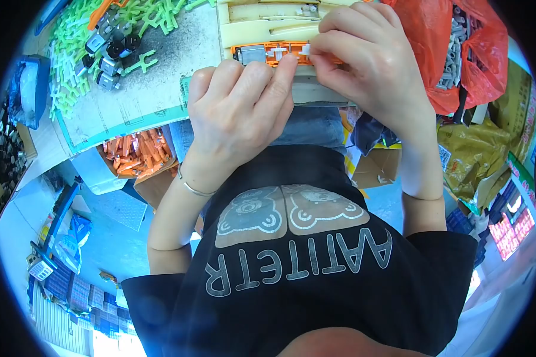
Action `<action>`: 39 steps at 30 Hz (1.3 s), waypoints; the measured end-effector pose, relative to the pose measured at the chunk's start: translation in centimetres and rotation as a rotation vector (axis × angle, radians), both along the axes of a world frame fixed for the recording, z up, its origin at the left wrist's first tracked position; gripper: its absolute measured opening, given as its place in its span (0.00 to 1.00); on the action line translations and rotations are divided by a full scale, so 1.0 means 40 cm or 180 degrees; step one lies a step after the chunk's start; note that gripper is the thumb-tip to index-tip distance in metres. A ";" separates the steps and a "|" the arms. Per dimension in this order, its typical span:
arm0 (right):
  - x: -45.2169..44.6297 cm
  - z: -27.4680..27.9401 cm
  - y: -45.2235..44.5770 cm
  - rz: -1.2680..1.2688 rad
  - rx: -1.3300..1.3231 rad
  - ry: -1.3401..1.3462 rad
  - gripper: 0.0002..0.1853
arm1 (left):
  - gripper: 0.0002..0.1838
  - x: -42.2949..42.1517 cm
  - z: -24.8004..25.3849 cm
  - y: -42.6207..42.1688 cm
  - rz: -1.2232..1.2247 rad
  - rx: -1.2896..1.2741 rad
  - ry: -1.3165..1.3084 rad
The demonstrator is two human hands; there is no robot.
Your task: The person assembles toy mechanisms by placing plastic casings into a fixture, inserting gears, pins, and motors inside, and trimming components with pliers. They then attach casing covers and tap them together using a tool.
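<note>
An orange plastic casing [286, 46] lies in a pale yellow holder [244, 34] at the table's near edge. Inside it are a small silver motor [251, 55] at the left end and white plastic parts [276, 53] in the middle. My left hand [241, 107] is closed, its index fingertip pressed against the casing's near side; its thumb is hidden. Bent over the right end of the casing is my right hand [369, 59], thumb and fingers pinched together by a white piece. What sits between those fingertips is hidden.
Green plastic pieces [71, 77] and several small motors [108, 65] lie on the table's left. A red bag [485, 53] of grey parts [453, 56] stands right. Below the table edge is a box of orange parts [140, 153]. A blue bin [33, 89] is far left.
</note>
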State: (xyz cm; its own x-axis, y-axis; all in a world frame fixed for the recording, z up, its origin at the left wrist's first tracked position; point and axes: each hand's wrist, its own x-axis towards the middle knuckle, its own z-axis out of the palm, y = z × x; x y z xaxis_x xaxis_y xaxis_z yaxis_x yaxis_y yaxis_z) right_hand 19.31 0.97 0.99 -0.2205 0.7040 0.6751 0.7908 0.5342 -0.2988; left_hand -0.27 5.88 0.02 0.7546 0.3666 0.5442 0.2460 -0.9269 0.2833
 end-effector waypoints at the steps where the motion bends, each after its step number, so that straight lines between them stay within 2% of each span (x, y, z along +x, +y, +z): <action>1: 0.004 -0.024 0.008 0.0154 0.0769 -0.0086 0.06 | 0.20 0.000 -0.002 0.001 -0.0015 0.0000 -0.0024; 4: 0.006 -0.020 -0.006 0.0353 0.0506 0.0119 0.05 | 0.20 -0.001 -0.005 0.001 -0.0054 -0.0016 -0.0031; 8: 0.004 0.004 -0.016 0.0175 0.0339 -0.0120 0.04 | 0.19 -0.001 -0.005 -0.004 -0.0048 -0.0053 -0.0032; 10: -0.008 0.059 -0.021 0.0199 0.0369 -0.0079 0.04 | 0.19 -0.007 0.002 -0.011 -0.0083 -0.0054 -0.0011; 11: -0.031 0.156 -0.031 -0.0382 -0.1241 0.0268 0.05 | 0.19 -0.009 0.003 -0.016 -0.0115 -0.0067 0.0013; 13: -0.045 0.205 -0.036 -0.0961 -0.2854 0.0603 0.06 | 0.19 -0.007 -0.002 -0.025 -0.0141 -0.0077 0.0037; 16: -0.034 0.124 -0.033 -0.0945 -0.2746 0.0885 0.07 | 0.20 0.002 0.001 -0.031 -0.0189 -0.0097 0.0134; 17: -0.008 0.028 -0.017 -0.0236 -0.1211 0.0788 0.07 | 0.20 0.005 0.003 -0.031 -0.0186 -0.0123 0.0209; 19: 0.005 -0.012 0.001 0.0472 0.0335 0.0667 0.07 | 0.20 0.008 0.002 -0.035 -0.0164 -0.0104 0.0203; 22: 0.004 0.051 -0.002 0.0325 0.0278 0.0022 0.09 | 0.19 0.011 0.001 -0.045 -0.0102 -0.0005 0.0307; 24: -0.031 0.148 -0.011 -0.0326 -0.2128 -0.0674 0.07 | 0.20 0.012 0.008 -0.052 -0.0063 0.0083 0.0492; 27: -0.031 0.141 -0.024 -0.0414 -0.2274 -0.0466 0.10 | 0.20 0.005 0.020 -0.046 -0.0182 -0.0042 0.0608; 29: -0.020 0.126 -0.040 -0.0442 -0.2072 -0.0272 0.10 | 0.21 -0.023 0.028 -0.032 -0.0284 -0.0124 0.0533; 31: 0.004 0.123 -0.046 -0.0523 -0.1853 -0.0104 0.11 | 0.22 -0.065 0.053 0.009 -0.0142 -0.0620 0.0502; 33: 0.024 0.135 -0.065 -0.1263 -0.2116 0.1147 0.12 | 0.22 -0.104 0.052 0.068 0.0519 -0.0416 0.0670; 34: 0.056 0.124 -0.058 -0.1290 -0.1631 0.0730 0.11 | 0.22 -0.113 0.067 0.096 0.0679 -0.0322 0.0903; 37: 0.086 0.142 -0.015 -0.1694 -0.1740 0.0547 0.11 | 0.20 -0.125 0.082 0.144 0.0721 -0.0118 0.1148; 38: 0.104 0.130 0.003 -0.1501 -0.1497 0.0170 0.10 | 0.19 -0.125 0.084 0.151 0.0618 -0.0077 0.1247; 39: 0.111 0.125 0.022 -0.1502 -0.1448 0.0147 0.10 | 0.19 -0.119 0.093 0.156 0.0630 -0.0040 0.1211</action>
State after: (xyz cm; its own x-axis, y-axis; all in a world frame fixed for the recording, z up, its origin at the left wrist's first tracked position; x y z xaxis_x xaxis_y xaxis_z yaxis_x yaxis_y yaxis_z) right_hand 23.75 1.87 5.98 0.2040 0.9355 0.2886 0.8902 -0.0546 -0.4522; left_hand -5.04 12.13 3.74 0.8151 0.5293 0.2353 0.5079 -0.8484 0.1490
